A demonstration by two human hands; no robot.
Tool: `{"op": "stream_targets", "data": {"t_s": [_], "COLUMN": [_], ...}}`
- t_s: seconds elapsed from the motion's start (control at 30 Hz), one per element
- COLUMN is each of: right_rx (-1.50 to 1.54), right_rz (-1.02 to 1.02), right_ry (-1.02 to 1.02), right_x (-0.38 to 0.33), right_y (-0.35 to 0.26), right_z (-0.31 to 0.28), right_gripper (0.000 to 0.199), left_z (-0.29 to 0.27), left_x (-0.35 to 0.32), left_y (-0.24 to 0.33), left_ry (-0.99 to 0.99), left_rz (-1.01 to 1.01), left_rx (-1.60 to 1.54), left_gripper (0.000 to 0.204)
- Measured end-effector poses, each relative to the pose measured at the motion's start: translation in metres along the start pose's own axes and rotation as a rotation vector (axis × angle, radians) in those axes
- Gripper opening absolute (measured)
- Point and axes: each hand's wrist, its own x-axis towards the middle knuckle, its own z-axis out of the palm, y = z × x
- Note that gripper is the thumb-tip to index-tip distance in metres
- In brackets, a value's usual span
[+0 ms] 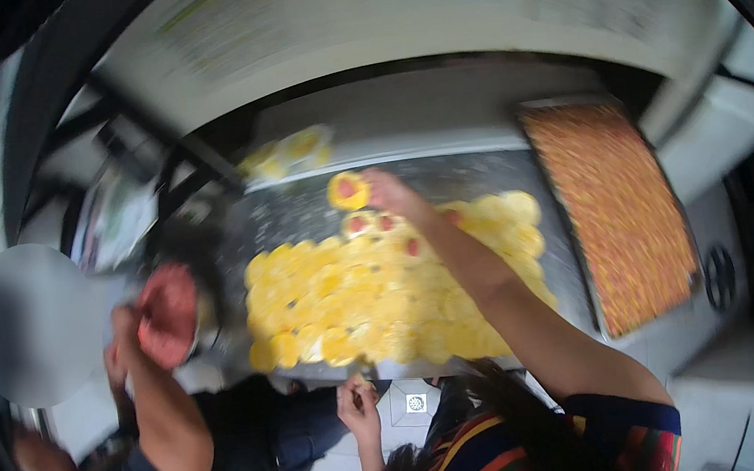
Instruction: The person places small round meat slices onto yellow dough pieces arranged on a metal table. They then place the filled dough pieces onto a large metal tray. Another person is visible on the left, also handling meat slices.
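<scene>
My right hand (385, 190) reaches across the table, fingers closed at the right edge of a yellow dough round (337, 205) with a lump of pink filling (347, 189) on it. Overlapping yellow dough rounds (318, 289) cover much of the dark tabletop (286, 209) below it; a few near my right forearm carry pink lumps (413, 247). Close to the table's front edge, my left hand (357, 407) has its fingers pinched together around something small and pale that I cannot make out.
To the right lies a large tray (616, 208) densely filled with small orange-brown pieces. At left, a co-worker (165, 418) in dark clothes has hands at a bowl of pink filling (169, 315). Clear bags with yellow contents (289, 152) lie at the back left.
</scene>
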Motion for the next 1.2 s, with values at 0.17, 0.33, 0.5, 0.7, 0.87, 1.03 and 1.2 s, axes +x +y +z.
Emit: {"op": "stream_targets", "data": {"t_s": [0.17,0.33,0.5,0.7,0.87,1.03,1.2], "right_rx": [-0.312,-0.108,-0.076,-0.519,-0.683,-0.648,-0.854], "right_rz": [0.076,-0.019,-0.113,-0.266,-0.253,-0.334,-0.311], "right_ry": [0.140,0.323,0.658,0.891,0.899,0.806,0.741], "right_x": [-0.172,-0.345,-0.454,-0.494,-0.504,-0.500,-0.506], "right_y": [-0.029,-0.036,-0.026,0.018,0.016,0.022,0.001], "right_z": [0.036,0.029,-0.003,-0.073,-0.078,-0.087,-0.066], "right_gripper": [0.025,0.011,0.016,0.025,0.029,0.027,0.026], "left_z": [0.084,0.165,0.206,0.239,0.238,0.234,0.235], "left_x": [0.036,0.017,-0.041,-0.067,-0.074,-0.083,-0.090], "left_y": [0.060,0.059,0.080,0.060,0.089,0.067,0.068], "left_ry": [-0.139,-0.566,-0.815,-0.836,-0.830,-0.811,-0.770], "left_rz": [-0.269,-0.409,-0.341,0.112,0.126,-0.273,0.008], "left_rx": [-0.493,-0.809,-0.522,-0.237,0.063,-0.432,-0.271], "left_gripper": [0.039,0.030,0.024,0.022,0.021,0.026,0.029]}}
